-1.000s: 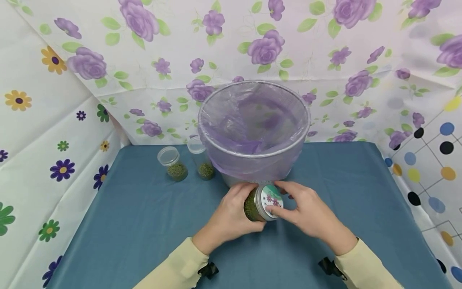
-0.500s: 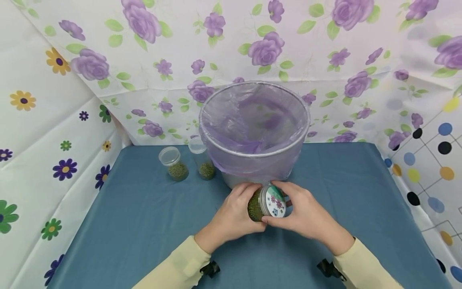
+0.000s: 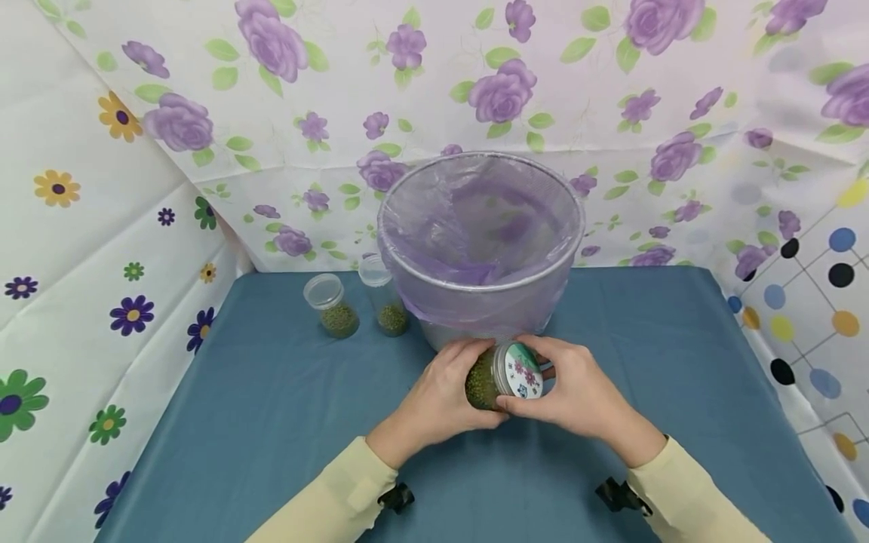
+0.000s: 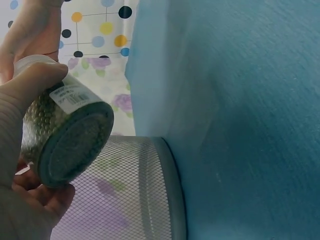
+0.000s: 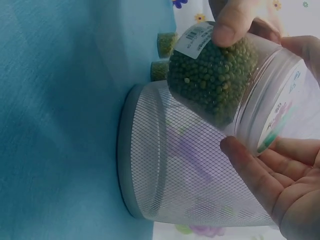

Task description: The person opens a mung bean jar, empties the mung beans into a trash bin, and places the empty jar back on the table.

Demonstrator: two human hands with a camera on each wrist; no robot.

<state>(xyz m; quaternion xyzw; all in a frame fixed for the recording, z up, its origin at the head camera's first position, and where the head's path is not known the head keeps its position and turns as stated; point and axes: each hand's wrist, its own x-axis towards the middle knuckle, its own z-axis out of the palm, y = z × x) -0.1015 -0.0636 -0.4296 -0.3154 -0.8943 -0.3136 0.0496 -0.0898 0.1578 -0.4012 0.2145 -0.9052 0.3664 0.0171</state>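
A clear plastic jar (image 3: 480,385) of green beans, probably mung beans, is held tilted above the table, just in front of the wastebasket. My left hand (image 3: 434,396) grips its body, thumb near the barcode label (image 4: 75,97). At the other end, my right hand (image 3: 584,392) grasps the lid (image 3: 524,371), which bears a white and green floral sticker. Thumb and fingers sit on opposite sides of the lid's rim, as the right wrist view shows. The lid is on the jar; whether it is loose I cannot tell.
Directly behind the hands stands a mesh wastebasket (image 3: 482,313) lined with a purple bag. Left of it are two clear lidded containers (image 3: 338,320) with a little green content. Blue cloth (image 3: 292,422) covers the table, and patterned cloths (image 3: 326,90) hang around it.
My right thumb has shifted from the lid's face to its lower edge, uncovering the sticker. The jar has moved slightly to the right, with the left hand still around it.
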